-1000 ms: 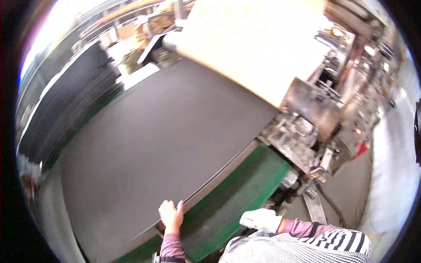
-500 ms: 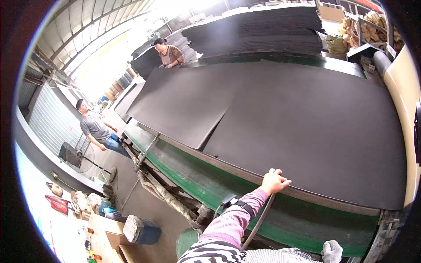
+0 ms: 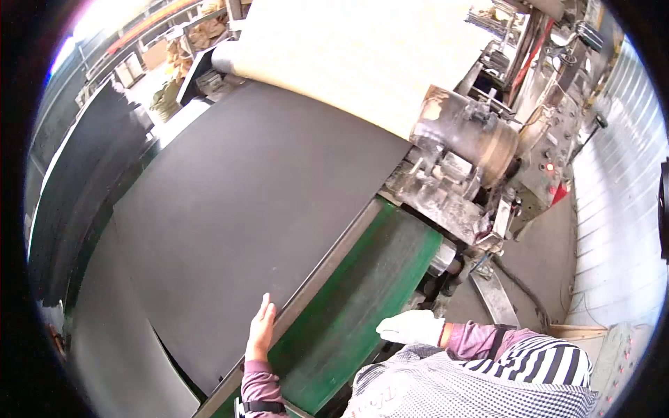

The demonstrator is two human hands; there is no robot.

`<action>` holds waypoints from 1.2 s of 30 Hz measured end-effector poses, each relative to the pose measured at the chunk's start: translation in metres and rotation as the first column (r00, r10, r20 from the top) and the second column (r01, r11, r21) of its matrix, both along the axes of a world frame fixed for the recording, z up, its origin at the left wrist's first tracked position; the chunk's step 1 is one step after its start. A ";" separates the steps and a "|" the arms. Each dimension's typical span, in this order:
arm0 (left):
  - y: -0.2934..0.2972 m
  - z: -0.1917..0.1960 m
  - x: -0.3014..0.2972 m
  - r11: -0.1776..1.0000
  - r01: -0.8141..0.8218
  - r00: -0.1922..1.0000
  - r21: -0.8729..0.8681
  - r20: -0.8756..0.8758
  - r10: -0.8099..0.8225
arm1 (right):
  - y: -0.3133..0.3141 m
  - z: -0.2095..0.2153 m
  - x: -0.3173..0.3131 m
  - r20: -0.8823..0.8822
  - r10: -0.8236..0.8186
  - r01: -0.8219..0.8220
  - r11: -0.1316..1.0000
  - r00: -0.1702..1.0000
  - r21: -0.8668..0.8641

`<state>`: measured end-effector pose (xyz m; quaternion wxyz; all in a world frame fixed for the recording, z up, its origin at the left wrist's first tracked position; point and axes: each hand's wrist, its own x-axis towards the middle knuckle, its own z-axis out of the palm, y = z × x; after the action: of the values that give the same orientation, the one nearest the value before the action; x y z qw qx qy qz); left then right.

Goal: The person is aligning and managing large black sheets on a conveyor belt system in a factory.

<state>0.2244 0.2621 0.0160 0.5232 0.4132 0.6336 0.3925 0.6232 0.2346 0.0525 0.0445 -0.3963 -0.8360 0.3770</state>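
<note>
Dark sheet [image 3: 258, 188] lies flat on the conveyor, near edge along the metal rail [image 3: 327, 268], far end up at the pale wide belt [image 3: 348, 63]. Can't tell if that end is already under the belt.

Left hand [image 3: 260, 329]: bare, fingers straight and together, not closed round anything, at the sheet's near edge by the rail. Light contact looks likely; can't confirm.

Right hand [image 3: 411, 327]: white glove, in front of the body by the outer edge of the green belt [image 3: 362, 292], off the sheet. Nothing visible in it; can't tell how far the fingers are curled.

Step in hand, my read: minding the sheet's edge alignment at the belt. Next move calls for a light flat hand along the edge, sheet square to the rail, fingers clear of the drum [image 3: 463, 136].

Further out: second dark sheet [image 3: 118, 320] behind the first at lower left, dark slit at their near corner. Stacked dark sheets [image 3: 90, 188] on the far side. Control panel [image 3: 554, 150] with a red light past the drum.
</note>
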 end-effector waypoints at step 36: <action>-0.261 -0.038 -0.226 0.765 -0.624 0.304 0.162 -0.851 0.428 | 0.300 -0.065 -0.126 -0.053 -0.284 0.283 0.959 0.957 -0.031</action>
<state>-0.0012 0.0007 -0.0217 0.0212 0.2634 0.9390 0.2204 0.4973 0.5341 -0.0127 0.1174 -0.5014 -0.7646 0.3876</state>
